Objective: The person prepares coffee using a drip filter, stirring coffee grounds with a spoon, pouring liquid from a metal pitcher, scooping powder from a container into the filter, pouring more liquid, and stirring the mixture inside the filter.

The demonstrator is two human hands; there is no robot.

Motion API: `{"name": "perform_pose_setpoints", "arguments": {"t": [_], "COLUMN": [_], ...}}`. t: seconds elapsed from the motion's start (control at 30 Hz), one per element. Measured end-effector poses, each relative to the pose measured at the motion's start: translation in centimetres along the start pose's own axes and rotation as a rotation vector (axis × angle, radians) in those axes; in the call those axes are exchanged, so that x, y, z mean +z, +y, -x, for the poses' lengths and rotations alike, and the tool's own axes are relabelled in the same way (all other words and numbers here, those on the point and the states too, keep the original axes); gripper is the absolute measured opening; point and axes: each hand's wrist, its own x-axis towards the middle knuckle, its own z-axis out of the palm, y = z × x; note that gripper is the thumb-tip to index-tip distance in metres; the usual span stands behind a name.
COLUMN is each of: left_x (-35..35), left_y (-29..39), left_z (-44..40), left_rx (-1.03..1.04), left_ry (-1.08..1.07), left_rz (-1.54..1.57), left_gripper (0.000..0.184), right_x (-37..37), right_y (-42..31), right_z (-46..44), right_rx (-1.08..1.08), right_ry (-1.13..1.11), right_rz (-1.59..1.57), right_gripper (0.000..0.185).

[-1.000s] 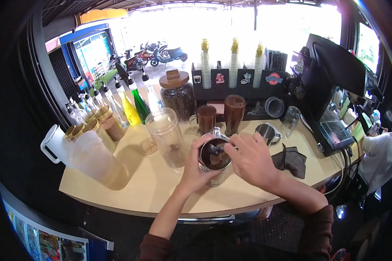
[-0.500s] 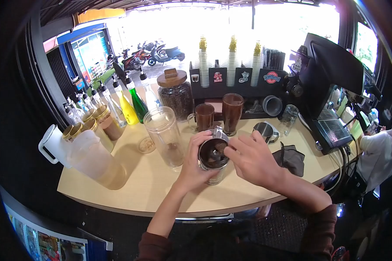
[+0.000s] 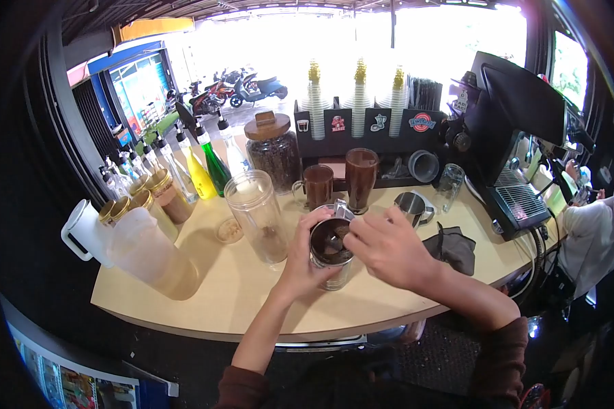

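My left hand [image 3: 299, 255] is wrapped round the side of a metal pitcher [image 3: 329, 253] with dark brown contents and a shiny handle or spout at its far side. Clear glass shows beneath the pitcher; I cannot tell whether the two touch. My right hand [image 3: 394, 251] is closed at the pitcher's right rim, its fingers pinched over the opening; what they hold is hidden. Just left stands a tall clear plastic jar [image 3: 256, 218]. Behind are a glass mug [image 3: 318, 185] and a taller glass [image 3: 361, 178], both filled with brown drink.
A cloudy jug [image 3: 150, 255] and pump bottles [image 3: 201, 177] line the left side. A steel milk jug [image 3: 411, 204], dark cloth [image 3: 450, 249] and upturned glass [image 3: 450, 185] lie right, near an espresso machine [image 3: 518, 198]. Cup stacks [image 3: 359, 112] stand behind. Another person's sleeve [image 3: 590, 228] is far right.
My right hand has shifted slightly left over the pitcher's rim, its fingers still closed. My left hand keeps its hold. The whole view has moved a little.
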Motion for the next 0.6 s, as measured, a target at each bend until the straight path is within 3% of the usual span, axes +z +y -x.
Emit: {"name": "perform_pose_setpoints", "arguments": {"t": [0.2, 0.6], "left_x": [0.3, 0.5], "left_y": [-0.4, -0.5], "left_z": [0.2, 0.1], "left_rx": [-0.006, -0.028], "left_ry": [0.003, 0.028], "left_rz": [0.036, 0.083], "left_gripper": [0.086, 0.082], "right_x": [0.0, -0.3], "right_y": [0.2, 0.7], "right_z": [0.5, -0.2], "right_rx": [-0.124, -0.085], "right_ry": [0.032, 0.028], "right_rz": [0.009, 0.074], "right_gripper": [0.015, 0.014]}}
